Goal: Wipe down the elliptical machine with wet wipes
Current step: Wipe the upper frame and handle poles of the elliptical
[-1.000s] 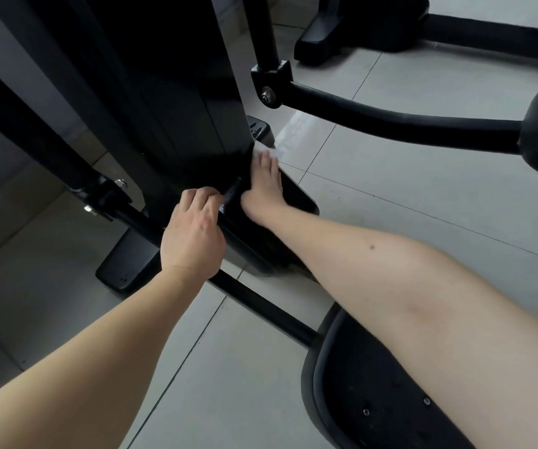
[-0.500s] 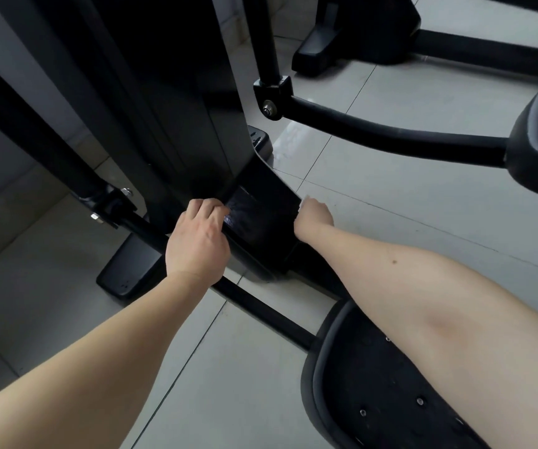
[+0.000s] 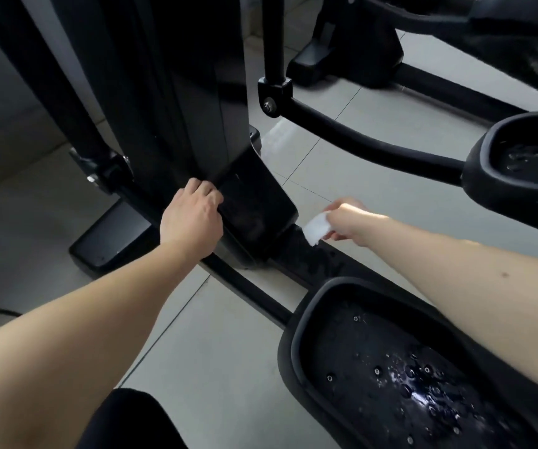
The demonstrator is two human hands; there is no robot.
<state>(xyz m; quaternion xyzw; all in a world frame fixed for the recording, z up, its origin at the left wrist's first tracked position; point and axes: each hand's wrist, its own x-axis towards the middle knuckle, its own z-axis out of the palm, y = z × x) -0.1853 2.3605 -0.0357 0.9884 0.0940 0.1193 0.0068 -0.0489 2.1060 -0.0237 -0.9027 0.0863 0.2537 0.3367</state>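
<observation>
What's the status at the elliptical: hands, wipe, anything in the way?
Left hand grips the lower housing edge. Right hand pinches the white wipe just above the base rail, contact unclear. Nothing seen blocking the rail.

No lettering, brand, number or sign is legible: neither on the black housing of the elliptical machine [image 3: 193, 92] at 12 o'clock, nor on its pedal [image 3: 391, 367] at 5 o'clock.

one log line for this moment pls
left hand: grips housing edge | right hand: holds wipe, by base rail | near pedal: wet
</observation>
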